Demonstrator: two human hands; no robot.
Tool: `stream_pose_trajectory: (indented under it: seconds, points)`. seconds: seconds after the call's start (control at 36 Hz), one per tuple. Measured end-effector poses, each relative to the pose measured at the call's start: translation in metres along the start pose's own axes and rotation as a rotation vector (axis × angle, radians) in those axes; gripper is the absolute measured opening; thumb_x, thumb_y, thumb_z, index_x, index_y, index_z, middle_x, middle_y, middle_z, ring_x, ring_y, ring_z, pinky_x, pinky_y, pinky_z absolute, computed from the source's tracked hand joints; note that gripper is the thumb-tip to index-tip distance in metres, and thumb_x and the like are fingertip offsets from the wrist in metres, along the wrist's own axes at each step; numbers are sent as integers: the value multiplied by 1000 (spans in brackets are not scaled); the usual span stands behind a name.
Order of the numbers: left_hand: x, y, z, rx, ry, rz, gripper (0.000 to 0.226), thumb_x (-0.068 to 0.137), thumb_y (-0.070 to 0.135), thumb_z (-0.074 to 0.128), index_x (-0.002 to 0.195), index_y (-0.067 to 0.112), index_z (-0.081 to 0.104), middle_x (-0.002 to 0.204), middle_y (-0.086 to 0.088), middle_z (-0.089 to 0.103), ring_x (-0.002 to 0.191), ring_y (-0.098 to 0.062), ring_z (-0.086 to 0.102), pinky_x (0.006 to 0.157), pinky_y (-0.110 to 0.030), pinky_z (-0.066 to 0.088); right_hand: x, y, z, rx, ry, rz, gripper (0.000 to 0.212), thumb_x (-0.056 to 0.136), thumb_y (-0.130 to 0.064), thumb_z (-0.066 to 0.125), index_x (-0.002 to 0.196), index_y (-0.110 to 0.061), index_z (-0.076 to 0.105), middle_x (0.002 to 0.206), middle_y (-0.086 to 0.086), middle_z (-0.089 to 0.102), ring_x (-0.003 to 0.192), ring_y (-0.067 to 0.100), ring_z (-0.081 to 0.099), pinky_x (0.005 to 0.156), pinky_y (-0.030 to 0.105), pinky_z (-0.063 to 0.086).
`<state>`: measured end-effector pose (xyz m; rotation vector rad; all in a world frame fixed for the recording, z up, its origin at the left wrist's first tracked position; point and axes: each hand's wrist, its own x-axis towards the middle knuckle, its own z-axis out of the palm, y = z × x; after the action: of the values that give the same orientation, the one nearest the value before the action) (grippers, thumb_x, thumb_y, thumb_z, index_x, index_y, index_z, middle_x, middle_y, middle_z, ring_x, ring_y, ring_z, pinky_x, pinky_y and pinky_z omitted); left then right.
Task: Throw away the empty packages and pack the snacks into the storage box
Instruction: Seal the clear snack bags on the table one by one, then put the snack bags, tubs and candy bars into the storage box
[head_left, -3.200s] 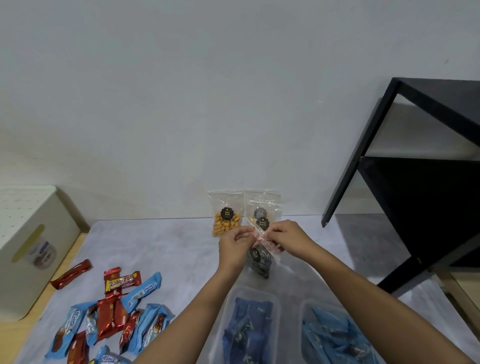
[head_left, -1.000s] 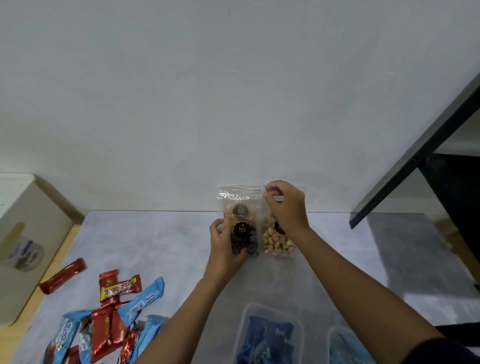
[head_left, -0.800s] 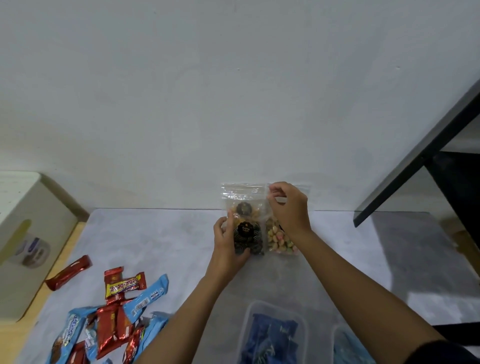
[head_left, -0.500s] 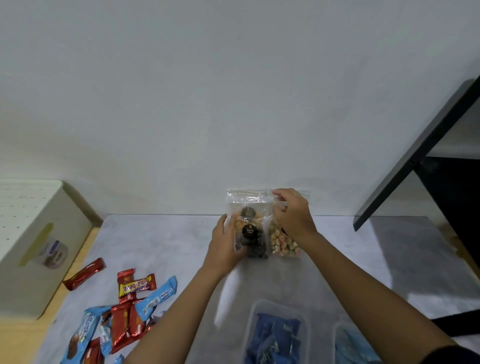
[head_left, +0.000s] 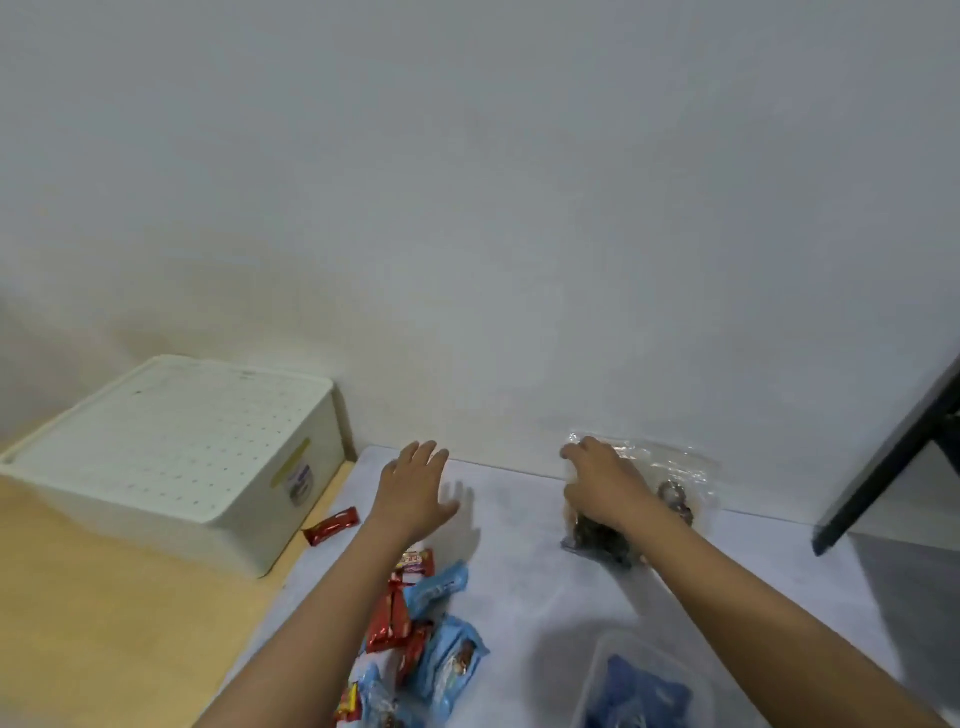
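Finding: my right hand (head_left: 605, 493) is at the far edge of the table (head_left: 519, 571), fingers curled over the top of the clear pouches (head_left: 670, 478), which stand bunched against the wall (head_left: 467, 208). How many pouches are in the grip I cannot tell; my hand covers most of them. My left hand (head_left: 415, 491) is wide, fingers straight, holding nothing, hovering over the table's far-left part and angled toward the storage box (head_left: 291, 525). The box sits off the table's left edge on the wooden surface (head_left: 104, 623), with its perforated lid (head_left: 166, 441) on. A heap of wrapped bars (head_left: 426, 618) lies along the left edge under my left forearm, and a single red bar (head_left: 332, 524) lies at that edge, just beside the box. A clear tub (head_left: 613, 670) of blue packs stands at the near edge. Risks, as I judge them: the pouch film looks slick, and several pouches pinched from the top in one hand may fan apart and one may drop. The lid must come off first; lifting it one-handed could drag the box rather than free it. My left forearm could sweep bars off the left edge. A pouch carried across low could catch the heap.
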<state>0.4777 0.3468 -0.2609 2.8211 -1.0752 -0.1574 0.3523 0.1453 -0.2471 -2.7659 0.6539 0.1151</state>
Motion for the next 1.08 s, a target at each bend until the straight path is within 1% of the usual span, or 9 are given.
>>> stream_pose_trajectory:
  seconds: [0.08,0.17,0.28,0.39,0.53,0.64,0.78,0.94,1.08]
  points:
    - [-21,-37,-15,-3,12,-41,70,89,43,52,146,16,20,156,-2,13,145,-22,8,115,-41,18,1,-36,1,0,-8,-20,49,83,-17,50,132,-21,42,128,3,43,124,27,42,97,41,42]
    - [-42,-78,-28,-27,24,-69,70,89,44,52,146,16,21,156,-2,13,144,-22,8,115,-41,18,-1,-79,2,-37,-15,-59,50,88,-19,49,136,-19,38,134,5,41,124,26,41,96,35,39]
    - [-72,-144,-44,4,80,-106,73,84,47,56,143,18,26,155,-1,18,143,-21,14,113,-39,20,-3,-145,13,-27,6,-67,52,89,-21,47,140,-19,34,138,5,40,125,25,40,96,35,38]
    - [-107,-217,-52,26,68,-104,70,86,43,55,145,21,24,155,0,16,144,-21,10,114,-40,17,-10,-214,36,30,10,-52,53,90,-24,48,141,-20,32,138,5,41,123,25,43,94,35,42]
    - [-150,-302,-56,18,54,-120,68,89,47,51,146,23,22,156,1,14,145,-21,8,114,-41,17,-15,-292,69,72,2,-59,55,91,-28,48,142,-20,29,137,6,41,123,26,43,92,35,43]
    - [-175,-355,-61,17,52,-156,70,88,52,49,146,22,23,155,1,16,144,-20,11,113,-40,20,-18,-342,88,94,0,-80,57,92,-33,48,144,-20,28,139,7,40,125,26,42,96,37,43]
    - [-178,-405,-66,-33,60,-187,70,89,56,45,146,24,21,156,1,14,145,-19,8,115,-41,16,-4,-382,100,87,17,-91,57,94,-43,44,145,-23,28,145,6,36,130,25,38,100,40,41]
    - [-147,-439,-64,-65,83,-166,69,90,59,40,147,25,21,157,1,12,145,-19,5,116,-43,14,27,-402,109,94,20,-53,58,95,-49,38,146,-24,24,149,6,31,133,25,35,104,44,37]
    - [-104,-462,-60,-69,68,-130,69,91,60,33,148,25,14,158,2,2,146,-18,-3,117,-44,8,64,-403,113,118,7,19,66,93,-55,37,148,-24,17,156,8,16,140,28,25,109,45,31]
